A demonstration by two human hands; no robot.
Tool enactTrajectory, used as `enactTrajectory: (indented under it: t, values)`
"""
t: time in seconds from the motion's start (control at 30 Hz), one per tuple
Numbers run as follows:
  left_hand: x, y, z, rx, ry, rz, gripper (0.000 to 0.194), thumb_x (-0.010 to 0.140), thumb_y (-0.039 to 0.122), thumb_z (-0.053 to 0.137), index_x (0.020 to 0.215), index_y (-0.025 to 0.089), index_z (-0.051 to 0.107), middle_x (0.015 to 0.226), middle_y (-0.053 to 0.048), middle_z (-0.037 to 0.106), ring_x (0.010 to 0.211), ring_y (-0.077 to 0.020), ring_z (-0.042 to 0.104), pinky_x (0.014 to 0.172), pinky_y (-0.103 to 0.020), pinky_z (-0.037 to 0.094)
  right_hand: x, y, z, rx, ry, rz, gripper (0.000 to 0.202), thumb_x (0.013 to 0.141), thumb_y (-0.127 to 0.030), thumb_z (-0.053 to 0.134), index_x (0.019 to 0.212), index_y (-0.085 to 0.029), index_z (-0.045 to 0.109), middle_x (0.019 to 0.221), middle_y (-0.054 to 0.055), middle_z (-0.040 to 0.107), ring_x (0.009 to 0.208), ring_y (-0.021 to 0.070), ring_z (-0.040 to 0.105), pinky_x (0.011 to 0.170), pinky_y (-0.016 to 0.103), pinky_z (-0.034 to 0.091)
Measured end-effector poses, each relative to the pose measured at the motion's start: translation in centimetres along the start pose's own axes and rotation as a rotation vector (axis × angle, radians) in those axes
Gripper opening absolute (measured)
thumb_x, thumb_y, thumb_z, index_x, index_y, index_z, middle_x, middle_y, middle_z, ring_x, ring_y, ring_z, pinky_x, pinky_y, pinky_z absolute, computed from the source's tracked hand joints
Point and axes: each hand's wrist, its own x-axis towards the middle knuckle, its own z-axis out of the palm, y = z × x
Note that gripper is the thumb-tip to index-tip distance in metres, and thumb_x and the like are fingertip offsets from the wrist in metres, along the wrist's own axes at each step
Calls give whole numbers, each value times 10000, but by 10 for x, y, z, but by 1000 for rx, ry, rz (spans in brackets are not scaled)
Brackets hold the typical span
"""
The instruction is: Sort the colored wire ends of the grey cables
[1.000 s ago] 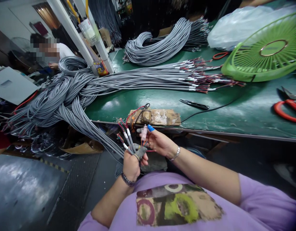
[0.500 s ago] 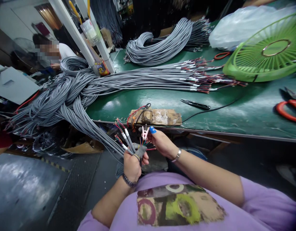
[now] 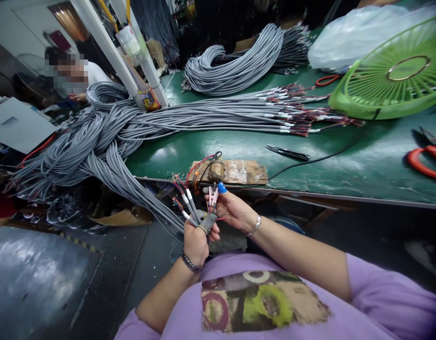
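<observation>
Head view: the left hand point(image 3: 196, 241) grips several grey cable ends point(image 3: 188, 204). The right hand point(image 3: 233, 209) pinches a small clip point(image 3: 213, 195) on their coloured wires.

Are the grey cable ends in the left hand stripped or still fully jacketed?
Stripped: coloured wires fan out past the white-collared grey cable ends above the left hand.

co-worker's face point(image 3: 67, 71) blurred, red pliers point(image 3: 426, 160) cut off at right edge

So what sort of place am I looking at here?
Most likely a cable or wire-harness assembly workshop. Heaps of grey cables with stripped coloured ends cover a green bench, cutters lie on it, and the left hand grips several cable ends.
</observation>
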Motion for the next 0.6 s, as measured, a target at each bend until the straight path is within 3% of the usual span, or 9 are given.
enactTrajectory:
  t: [0.1,0.2,0.33,0.43,0.6]
  values:
    - [-3,1,-2,-5,0,4,352,678,441,730,580,151,557,453,22,569,336,-72,490,343,-170,317,-3,-2,-1,12,-39,29,436,865,-567,520,822,-162,675,729,42,684,577,114,587,555,234,473]
    - [-7,2,-5,-11,0,6,363,676,454,736,586,150,560,459,21,575,342,-73,495,346,-169,323,-4,-4,-4,13,-53,45,418,899,-525,486,857,-158,682,766,48,689,617,114,601,570,225,476]
    - [-10,3,-7,-32,11,23,349,684,436,739,593,148,564,459,25,576,343,-70,496,344,-162,316,-3,-4,-8,-37,-43,-3,259,894,-378,556,869,-156,687,759,43,686,647,114,600,574,214,467]
    - [-9,3,-6,-61,14,20,326,687,408,740,597,148,564,462,27,579,339,-69,495,341,-161,319,0,-1,-11,-78,-52,-35,273,852,-416,607,864,-155,684,759,48,683,643,123,588,569,227,460]
    - [-4,4,-1,-79,8,7,308,695,378,731,588,148,557,469,24,583,334,-68,491,336,-161,326,3,7,-15,-311,33,-311,413,756,-568,655,738,-156,670,653,14,638,580,107,527,561,226,426]
